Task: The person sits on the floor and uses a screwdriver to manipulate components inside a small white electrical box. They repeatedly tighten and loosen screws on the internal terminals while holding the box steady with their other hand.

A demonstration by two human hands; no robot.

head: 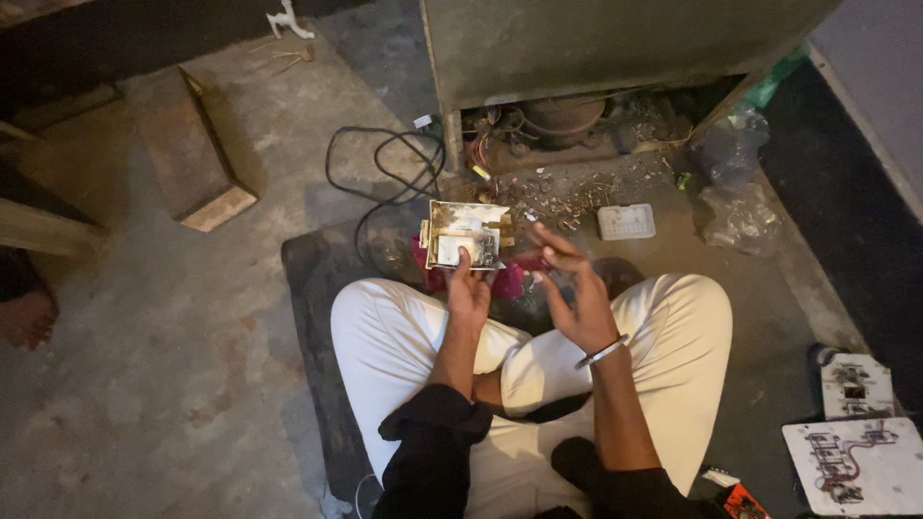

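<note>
I sit cross-legged on a dark mat [312, 288] on the floor, in white trousers. My left hand [468, 288] holds up a small dirty box-shaped electrical part [464, 234], white and yellowish, with its open face towards me. My right hand [574, 293] hovers just to the right of it, fingers spread and slightly blurred, holding nothing; a metal bangle [603, 352] is on that wrist. A pink cloth [507, 281] lies on the mat below the part.
A large grey appliance [596, 43] stands ahead with its bottom open, showing a motor and wires. A black cable [380, 168] loops left of it. Debris, a small white lid [626, 221], plastic bags [735, 183], a brick [197, 144] and white circuit panels [856, 461] lie around. Another person's foot [27, 317] at left.
</note>
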